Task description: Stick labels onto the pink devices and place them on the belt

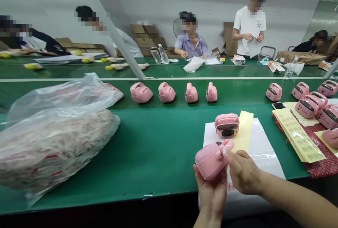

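My left hand (213, 193) is closed around the underside of a pink plastic casing with a carry handle (210, 160), possibly a small speaker, and holds it tilted above the table's front edge. At the handle's pivot, my right hand (244, 172) pinches a small white piece (224, 151), perhaps a sticker, against or very near the casing. Just behind stands a similar pink unit with a dark front panel (227, 132). It rests on a white sheet (266, 154), beside a pale yellow strip (245, 127).
Pink units (167, 93) line the green belt (240, 96) behind the table. A large clear bag of small pieces (58, 147) fills the left. On the right lie yellow sticker sheets (301, 136), a phone (278, 106) and more pink units. Co-workers (194, 46) work across the belt.
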Available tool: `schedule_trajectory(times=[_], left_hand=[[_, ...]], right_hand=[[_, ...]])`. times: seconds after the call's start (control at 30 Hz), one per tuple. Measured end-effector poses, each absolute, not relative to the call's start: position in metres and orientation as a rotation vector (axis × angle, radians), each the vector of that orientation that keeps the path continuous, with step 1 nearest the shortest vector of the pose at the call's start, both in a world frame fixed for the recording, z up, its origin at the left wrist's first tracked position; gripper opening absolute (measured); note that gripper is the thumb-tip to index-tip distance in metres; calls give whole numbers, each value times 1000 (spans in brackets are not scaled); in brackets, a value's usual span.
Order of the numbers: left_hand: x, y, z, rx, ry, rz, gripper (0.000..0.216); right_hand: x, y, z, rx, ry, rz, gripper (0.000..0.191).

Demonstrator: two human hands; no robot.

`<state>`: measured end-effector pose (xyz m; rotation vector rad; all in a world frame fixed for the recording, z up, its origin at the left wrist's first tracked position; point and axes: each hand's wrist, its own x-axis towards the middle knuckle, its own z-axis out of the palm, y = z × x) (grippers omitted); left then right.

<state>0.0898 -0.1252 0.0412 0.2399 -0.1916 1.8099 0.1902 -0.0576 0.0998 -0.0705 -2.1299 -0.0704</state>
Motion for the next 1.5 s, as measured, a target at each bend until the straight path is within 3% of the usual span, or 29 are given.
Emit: schedule_trajectory(times=[0.13,0.23,0.4,0.63,0.73,0.87,1.03,1.2,1.5], left_hand=[[88,-127,37,112,-97,1824,56],[79,-128,32,135,11,1902,55],[54,-128,25,220,198,2099,71],[47,-128,3,170,322,2161,62],[49,-128,-1,160,369,2146,57],[49,-136,3,299,634,2164,55],[49,-150,32,856,1175,2010,95],[55,-148,58,1253,1124,1707,84],[56,-149,61,1330,1163,1657,79]], right_hand=[[195,-59,89,-6,-2306,-55,64],[207,-59,70,34,-2433,141,69],[231,-65,30,-397,-2410,558,75],[226,-89,-1,-408,-2321,363,61],[223,-96,-4,-430,-2256,488,58],[223,-86,12,-569,-1990,878,50],[228,-54,78,-607,-1663,1244,47],[221,-51,123,-493,-1746,1448,51],[215,-58,124,-576,-1908,1530,59]])
